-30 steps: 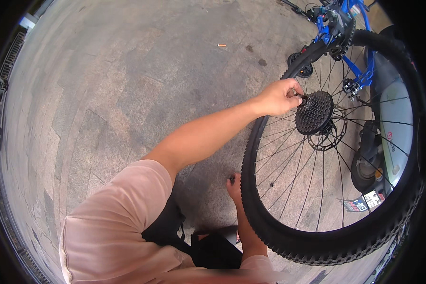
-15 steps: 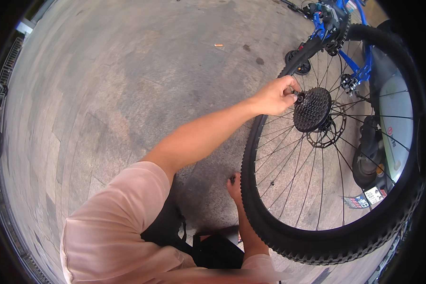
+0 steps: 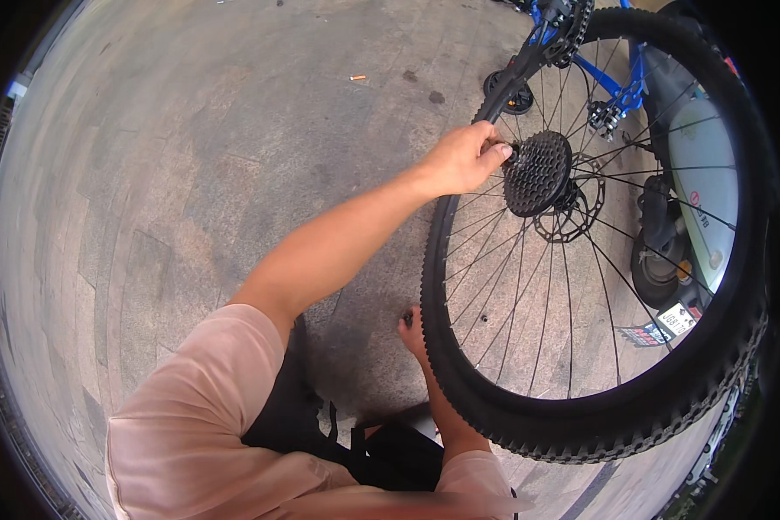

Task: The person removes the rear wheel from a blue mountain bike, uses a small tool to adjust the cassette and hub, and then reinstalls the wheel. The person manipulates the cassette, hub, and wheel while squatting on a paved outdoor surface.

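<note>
A bicycle wheel with a knobbly black tyre (image 3: 572, 425) stands at the right, its cassette (image 3: 537, 176) facing me. My left hand (image 3: 466, 158) reaches across to the middle of the cassette. Its thumb and fingers are closed on a small black part (image 3: 513, 154) at the axle end, mostly covered by the fingers. Behind the cassette sits the disc brake rotor (image 3: 572, 221). Lower down, beside the tyre's left edge, is my right hand (image 3: 414, 331). Its fingers curl round a small dark thing that I cannot make out.
A blue bicycle frame (image 3: 611, 84) with its drivetrain lies beyond the wheel. Behind the spokes at the right is a pale-bodied scooter (image 3: 702, 186) with a licence plate (image 3: 676, 321). A small orange piece (image 3: 358, 78) lies on the stone paving (image 3: 234, 130).
My view has shifted, so the wheel and both hands appear farther left and slightly higher. My left hand stays at the axle end, with its thumb in a slightly different position.
</note>
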`<state>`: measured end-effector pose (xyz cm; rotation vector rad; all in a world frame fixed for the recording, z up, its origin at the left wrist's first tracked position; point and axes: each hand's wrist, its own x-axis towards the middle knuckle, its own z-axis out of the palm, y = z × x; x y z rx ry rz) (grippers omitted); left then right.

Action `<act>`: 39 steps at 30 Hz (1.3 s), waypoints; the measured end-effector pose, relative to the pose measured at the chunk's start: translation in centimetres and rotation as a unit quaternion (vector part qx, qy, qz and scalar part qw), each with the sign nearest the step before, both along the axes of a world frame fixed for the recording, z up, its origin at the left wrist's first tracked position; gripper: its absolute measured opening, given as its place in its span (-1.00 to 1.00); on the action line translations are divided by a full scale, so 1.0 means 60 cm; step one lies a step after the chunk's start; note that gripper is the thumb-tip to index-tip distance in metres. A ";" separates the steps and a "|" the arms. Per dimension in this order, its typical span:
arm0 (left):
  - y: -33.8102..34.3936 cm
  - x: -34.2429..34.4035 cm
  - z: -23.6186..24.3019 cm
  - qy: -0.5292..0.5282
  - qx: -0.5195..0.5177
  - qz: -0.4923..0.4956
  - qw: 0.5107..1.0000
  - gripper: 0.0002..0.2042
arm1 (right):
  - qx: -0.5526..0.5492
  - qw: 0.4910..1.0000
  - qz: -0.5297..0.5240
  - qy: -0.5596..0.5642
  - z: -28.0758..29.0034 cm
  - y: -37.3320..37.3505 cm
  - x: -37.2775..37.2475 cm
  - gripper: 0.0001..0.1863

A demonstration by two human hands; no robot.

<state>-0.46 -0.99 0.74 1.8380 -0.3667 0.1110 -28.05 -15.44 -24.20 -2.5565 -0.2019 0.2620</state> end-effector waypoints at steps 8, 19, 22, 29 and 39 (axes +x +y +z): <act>0.006 0.004 0.003 0.092 -0.054 0.001 0.994 -0.67 | 0.029 0.999 -0.003 0.017 -0.003 0.006 0.002 -0.70; 0.007 0.006 -0.011 0.090 -0.092 -0.062 0.990 -0.70 | 0.011 1.000 -0.004 0.024 0.002 0.001 0.000 -0.70; 0.000 0.008 -0.026 0.021 -0.048 -0.010 0.999 -0.64 | 0.005 1.000 0.005 0.014 -0.003 -0.001 -0.001 -0.71; -0.004 0.021 -0.016 0.196 -0.051 0.038 0.979 -0.67 | 0.046 0.998 -0.024 0.016 -0.022 0.002 -0.008 -0.71; 0.008 0.021 -0.011 0.107 0.065 -0.015 0.992 -0.66 | 0.011 0.999 -0.015 0.029 -0.008 0.005 -0.005 -0.70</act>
